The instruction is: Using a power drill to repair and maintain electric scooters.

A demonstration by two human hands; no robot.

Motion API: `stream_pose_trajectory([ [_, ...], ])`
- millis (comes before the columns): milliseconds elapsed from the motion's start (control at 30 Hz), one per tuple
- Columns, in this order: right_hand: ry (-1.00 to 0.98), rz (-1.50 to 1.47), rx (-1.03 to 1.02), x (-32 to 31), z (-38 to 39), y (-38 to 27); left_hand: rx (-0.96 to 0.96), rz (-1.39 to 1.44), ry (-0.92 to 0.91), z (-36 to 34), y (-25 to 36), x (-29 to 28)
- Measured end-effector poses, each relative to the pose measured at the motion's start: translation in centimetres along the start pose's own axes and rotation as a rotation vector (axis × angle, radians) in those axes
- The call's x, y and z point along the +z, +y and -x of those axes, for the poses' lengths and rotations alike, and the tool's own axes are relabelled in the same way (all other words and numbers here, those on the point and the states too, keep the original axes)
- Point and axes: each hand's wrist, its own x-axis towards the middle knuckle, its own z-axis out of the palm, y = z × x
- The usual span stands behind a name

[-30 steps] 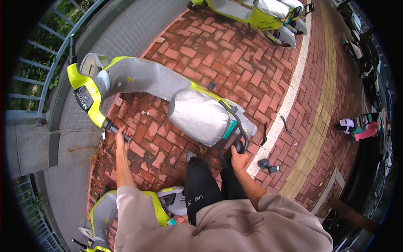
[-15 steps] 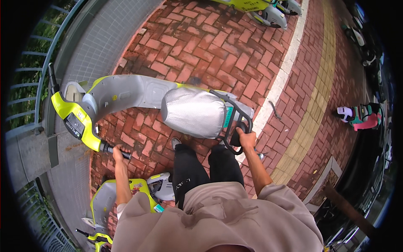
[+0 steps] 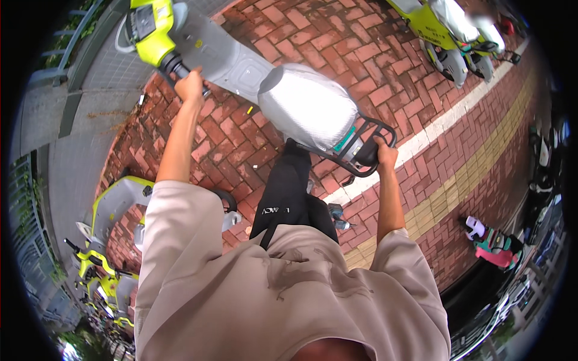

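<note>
A lime-yellow and grey electric scooter stands in front of me, its front toward the upper left. My left hand is wrapped round the black handlebar grip nearest me. At the scooter's tail, my right hand is closed on the black rear rack. Between them, a silver cover hides the seat. Both arms reach forward, the left one stretched further. My legs in black trousers stand close beside the scooter, one foot hidden under its side.
More lime-yellow scooters are parked at the upper right and behind my left side. What looks like a cordless drill lies on the red brick paving by my legs. A grey wall and blue railing border the left. A pink scooter stands at the right.
The scooter has shifted forward and turned, its handlebar now further up the picture. Both hands have kept hold and gone with it. More parked scooters have come into view.
</note>
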Motion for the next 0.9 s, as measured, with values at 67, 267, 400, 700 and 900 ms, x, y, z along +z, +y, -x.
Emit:
stream_pose_trajectory([
  [67,-0.092,-0.111,0.074,-0.5,-1.5,-2.9,0.028,-0.022,0.012,-0.1,0.6,3.1],
  [267,-0.156,-0.048,0.166,-1.3,-9.6,-8.8,0.149,-0.113,-0.126,0.4,4.4,13.3],
  [400,-0.244,-0.005,0.162,-2.1,-15.8,-11.0,0.177,-0.051,-0.188,-1.2,5.1,20.2],
  [700,-0.302,-0.037,0.251,-4.4,-32.3,-13.6,0.282,-0.079,-0.187,-3.4,3.7,38.0],
  [900,-0.442,0.041,0.244,-1.6,-48.5,-17.6,0.273,-0.200,-0.223,-7.2,6.0,52.8],
])
